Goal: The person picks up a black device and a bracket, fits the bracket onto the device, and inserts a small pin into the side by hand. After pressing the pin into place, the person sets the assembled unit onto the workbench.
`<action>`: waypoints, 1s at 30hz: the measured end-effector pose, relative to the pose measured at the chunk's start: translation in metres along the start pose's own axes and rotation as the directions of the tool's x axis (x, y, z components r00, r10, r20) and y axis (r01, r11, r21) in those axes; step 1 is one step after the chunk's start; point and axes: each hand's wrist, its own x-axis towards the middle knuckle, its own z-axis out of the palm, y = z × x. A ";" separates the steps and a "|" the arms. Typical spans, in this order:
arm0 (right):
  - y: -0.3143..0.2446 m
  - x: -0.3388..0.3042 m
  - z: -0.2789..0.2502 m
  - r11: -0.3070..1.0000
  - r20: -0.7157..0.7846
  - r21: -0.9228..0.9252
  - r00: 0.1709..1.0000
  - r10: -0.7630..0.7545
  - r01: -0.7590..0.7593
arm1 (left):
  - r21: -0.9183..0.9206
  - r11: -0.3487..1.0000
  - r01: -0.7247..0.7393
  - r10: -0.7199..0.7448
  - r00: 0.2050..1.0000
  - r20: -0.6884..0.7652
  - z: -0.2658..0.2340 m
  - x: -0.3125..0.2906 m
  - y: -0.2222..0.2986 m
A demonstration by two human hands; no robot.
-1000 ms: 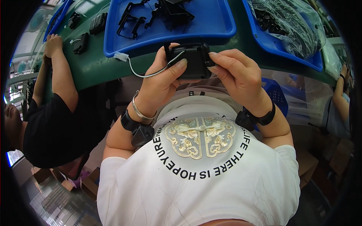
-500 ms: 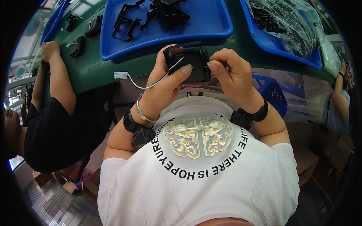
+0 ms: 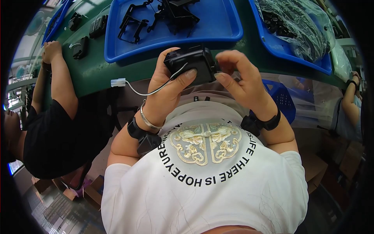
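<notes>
A black box-shaped plastic device (image 3: 196, 64) is held up in front of my chest, tilted. My left hand (image 3: 171, 78) is closed round its left side, with the thumb pressed on the near face. A thin white cable (image 3: 146, 94) runs from the device past my left hand to a white plug connector (image 3: 118, 82) that hangs free at the left. Beside the device's right edge, my right hand (image 3: 245, 80) has its thumb and index finger apart. The thumb tip is close to that edge; whether it touches, I cannot tell. The right fingertips are partly blurred, and nothing shows between them.
A blue tray (image 3: 218, 33) with black plastic brackets lies ahead on the green table (image 3: 91, 80). Another blue tray (image 3: 272, 48) at right holds black parts and plastic bags. Several black devices (image 3: 80, 47) sit at left, near a co-worker's hands (image 3: 52, 50). A blue basket (image 3: 282, 99) stands below.
My right thumb and index finger have parted at the device's side. The device has tilted in my left hand, and the connector has swung slightly left and down.
</notes>
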 end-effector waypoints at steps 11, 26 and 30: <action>0.012 0.004 0.008 0.971 -0.049 -0.137 0.978 -0.202 0.194 | 0.151 0.988 -0.003 0.009 0.999 -0.040 -0.004 -0.002 0.003; 0.011 0.002 0.008 0.996 0.030 0.046 0.996 -0.081 0.080 | 0.076 0.997 0.020 -0.015 0.998 -0.066 -0.005 -0.005 0.000; 0.016 0.001 0.005 0.995 0.023 0.034 0.996 -0.091 0.090 | 0.041 0.999 0.005 -0.004 1.000 -0.014 -0.006 -0.005 -0.005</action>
